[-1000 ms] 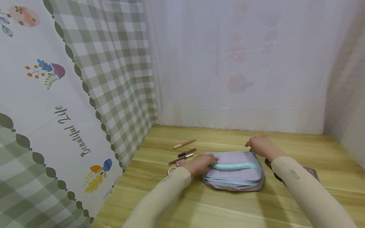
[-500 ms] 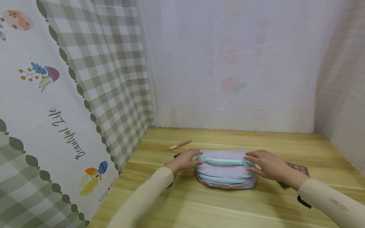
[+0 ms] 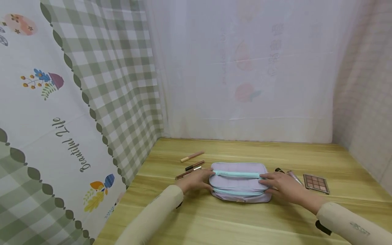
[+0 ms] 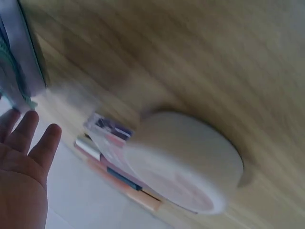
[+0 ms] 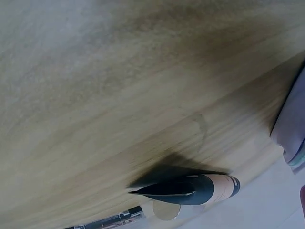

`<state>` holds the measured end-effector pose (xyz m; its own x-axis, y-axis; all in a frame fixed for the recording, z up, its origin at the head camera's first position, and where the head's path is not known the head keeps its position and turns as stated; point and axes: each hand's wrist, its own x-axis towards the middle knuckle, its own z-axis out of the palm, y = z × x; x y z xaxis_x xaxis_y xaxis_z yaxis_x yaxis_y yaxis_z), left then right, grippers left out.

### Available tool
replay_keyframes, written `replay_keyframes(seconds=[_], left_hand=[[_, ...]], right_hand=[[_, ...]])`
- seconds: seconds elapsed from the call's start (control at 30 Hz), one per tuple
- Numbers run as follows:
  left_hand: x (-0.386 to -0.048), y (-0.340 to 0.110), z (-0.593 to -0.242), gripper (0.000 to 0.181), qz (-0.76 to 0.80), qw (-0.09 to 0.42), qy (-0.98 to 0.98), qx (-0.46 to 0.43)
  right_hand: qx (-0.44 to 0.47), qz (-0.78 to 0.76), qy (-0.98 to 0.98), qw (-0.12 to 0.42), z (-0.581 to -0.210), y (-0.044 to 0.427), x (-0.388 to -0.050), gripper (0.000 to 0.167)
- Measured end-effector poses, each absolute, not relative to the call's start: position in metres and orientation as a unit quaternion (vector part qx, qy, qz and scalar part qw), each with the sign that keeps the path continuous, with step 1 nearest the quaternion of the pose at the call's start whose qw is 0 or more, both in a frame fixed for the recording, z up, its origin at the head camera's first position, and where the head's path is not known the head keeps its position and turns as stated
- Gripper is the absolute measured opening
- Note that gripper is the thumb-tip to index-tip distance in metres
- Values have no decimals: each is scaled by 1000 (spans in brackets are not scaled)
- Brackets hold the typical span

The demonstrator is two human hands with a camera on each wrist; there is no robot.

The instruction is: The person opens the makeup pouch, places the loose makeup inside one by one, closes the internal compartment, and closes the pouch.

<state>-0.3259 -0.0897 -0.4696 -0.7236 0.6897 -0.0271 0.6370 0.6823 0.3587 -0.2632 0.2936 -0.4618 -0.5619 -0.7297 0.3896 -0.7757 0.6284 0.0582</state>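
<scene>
A lavender cosmetic bag (image 3: 239,185) with a mint handle (image 3: 237,174) and mint zips lies on the wooden table in the head view. My left hand (image 3: 196,180) is at its left side, its fingertips touching or very close to the handle's left end. In the left wrist view the left hand's fingers (image 4: 46,143) are extended beside the bag's edge. On the opposite side my right hand (image 3: 284,187) reaches over the bag's right edge with fairly straight fingers. Neither hand grips anything visible. The right wrist view shows part of the bag (image 5: 293,119) and barely any of the hand.
Several slim cosmetic pencils or tubes (image 3: 192,156) lie left of the bag. A white round case (image 4: 186,157) and a small printed packet (image 4: 108,128) are near the left wrist. Rightward are an eyeshadow palette (image 3: 316,183), a slim tube (image 3: 294,177) and a dark squeeze tube (image 5: 190,190).
My right hand has come from the bag's back right corner down to its right side. My left hand has shifted from the bag's top to its left edge. The bag looks still shut.
</scene>
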Motion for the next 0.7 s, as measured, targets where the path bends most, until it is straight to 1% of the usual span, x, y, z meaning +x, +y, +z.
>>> replay_keyframes(seconds=[0.1, 0.2, 0.3, 0.4, 0.53, 0.63, 0.7], left_hand=[[-326, -93, -466, 57, 176, 92, 916, 348], [-326, -96, -461, 54, 188, 91, 916, 342], [-329, -98, -458, 50, 202, 65, 913, 347], [-334, -97, -455, 39, 229, 40, 908, 349], [-337, -96, -447, 32, 278, 35, 903, 326], [-340, -93, -442, 34, 314, 30, 901, 298], [-344, -91, -440, 34, 333, 18, 897, 290]], right_hand=[[413, 91, -892, 159, -457, 294, -263, 38], [397, 126, -900, 129, -450, 294, -263, 36], [370, 176, -908, 91, -440, 294, -267, 35], [333, 239, -910, 62, -428, 293, -272, 34], [285, 293, -911, 52, -416, 291, -279, 34], [250, 318, -914, 43, -411, 290, -284, 38], [230, 338, -912, 35, -410, 289, -287, 41]])
